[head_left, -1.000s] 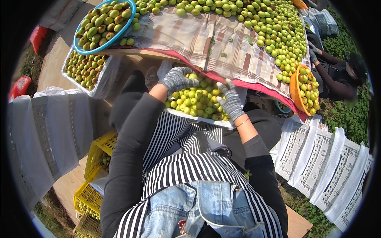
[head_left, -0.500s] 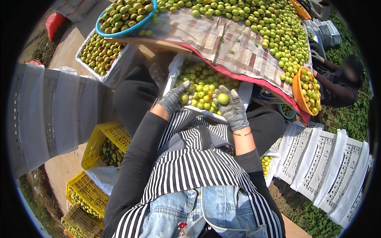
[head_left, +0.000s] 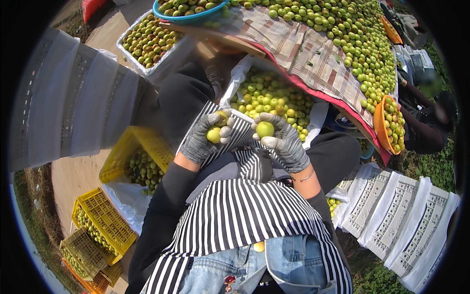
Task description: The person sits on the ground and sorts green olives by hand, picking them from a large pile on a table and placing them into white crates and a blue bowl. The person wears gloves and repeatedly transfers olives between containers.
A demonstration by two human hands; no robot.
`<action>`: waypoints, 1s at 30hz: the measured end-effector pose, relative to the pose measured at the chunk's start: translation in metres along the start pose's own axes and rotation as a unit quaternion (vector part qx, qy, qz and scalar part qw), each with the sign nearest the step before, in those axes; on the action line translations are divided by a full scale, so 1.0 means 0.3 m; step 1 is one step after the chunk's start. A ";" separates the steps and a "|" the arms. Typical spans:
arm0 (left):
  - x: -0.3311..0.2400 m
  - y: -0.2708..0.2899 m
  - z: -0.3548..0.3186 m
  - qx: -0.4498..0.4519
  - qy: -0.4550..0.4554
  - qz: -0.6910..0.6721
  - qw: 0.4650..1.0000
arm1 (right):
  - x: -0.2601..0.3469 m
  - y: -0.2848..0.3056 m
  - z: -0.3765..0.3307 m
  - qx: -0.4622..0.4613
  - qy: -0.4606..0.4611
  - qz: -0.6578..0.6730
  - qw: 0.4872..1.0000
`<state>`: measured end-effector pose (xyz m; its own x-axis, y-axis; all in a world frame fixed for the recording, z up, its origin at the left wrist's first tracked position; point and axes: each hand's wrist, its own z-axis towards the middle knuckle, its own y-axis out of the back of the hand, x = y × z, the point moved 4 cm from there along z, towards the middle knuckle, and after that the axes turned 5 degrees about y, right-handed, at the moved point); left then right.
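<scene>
Both hands wear grey gloves and are held before my striped apron (head_left: 205,223), at the near side of a white-lined crate (head_left: 319,116) of green jujubes. My left hand (head_left: 197,142) is closed around two jujubes (head_left: 213,135), one above the other; the upper one is partly covered by fingers. In my right hand (head_left: 289,144), a single round, yellow-green jujube (head_left: 265,129) is gripped between thumb and fingers. A small gap separates the two hands.
Beyond the crate, a plaid cloth (head_left: 293,51) bears many jujubes. A blue basin (head_left: 188,18) and an orange basket (head_left: 379,125) stand at its edges. Yellow crates (head_left: 115,161) are at left; stacked grey crates (head_left: 387,210) at right. Another person (head_left: 423,115) sits at far right.
Both hands have drawn back from over the crate toward my apron. The left fingers now wrap two jujubes; the right still holds one. The whole view has shifted somewhat.
</scene>
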<state>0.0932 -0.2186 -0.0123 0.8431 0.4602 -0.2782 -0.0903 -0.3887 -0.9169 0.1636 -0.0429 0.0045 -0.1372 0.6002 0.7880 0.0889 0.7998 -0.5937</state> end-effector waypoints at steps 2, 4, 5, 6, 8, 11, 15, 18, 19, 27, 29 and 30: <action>-0.004 0.022 -0.062 -0.019 -0.032 -0.024 0.999 | -0.006 -0.034 0.008 0.020 0.003 -0.084 0.996; -0.028 0.054 -0.142 -0.039 -0.084 -0.018 0.996 | -0.006 -0.062 0.018 0.044 0.050 -0.174 0.983; -0.053 0.074 -0.195 -0.050 -0.125 -0.001 0.991 | -0.009 -0.072 0.020 0.050 0.066 -0.207 0.975; -0.079 0.103 -0.258 -0.081 -0.154 -0.009 0.985 | -0.009 -0.078 0.022 0.053 0.088 -0.239 0.966; -0.153 0.160 -0.376 -0.086 -0.217 0.014 0.972 | -0.025 -0.074 0.022 0.045 0.056 -0.251 0.965; -0.216 0.306 -0.575 -0.218 -0.287 0.025 0.932 | -0.064 -0.048 0.020 0.003 -0.058 -0.049 0.997; -0.230 0.594 -0.800 -0.441 -0.301 0.061 0.844 | -0.108 -0.021 0.029 -0.030 -0.146 0.232 0.961; -0.174 0.797 -0.888 -0.601 -0.248 -0.005 0.759 | -0.124 0.011 0.039 -0.034 -0.160 0.270 0.949; -0.142 0.836 -0.920 -0.667 -0.211 -0.052 0.713 | -0.127 0.024 0.040 -0.035 -0.159 0.276 0.947; -0.238 0.703 -0.845 -0.649 -0.341 0.131 0.667 | -0.177 0.159 0.013 -0.163 -0.083 0.165 0.969; -0.312 0.561 -0.698 -0.503 -0.399 0.210 0.738 | -0.188 0.155 0.010 -0.176 -0.094 0.092 0.976; -0.309 0.477 -0.605 -0.419 -0.388 0.210 0.793 | -0.181 0.133 0.014 -0.147 -0.061 0.050 0.986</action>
<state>0.0983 -0.4617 -0.0659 0.2223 0.3754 -0.8998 0.3821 -0.8826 -0.2739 0.1706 -0.0438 -0.0626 -0.2290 0.6854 0.6912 0.3871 0.7156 -0.5814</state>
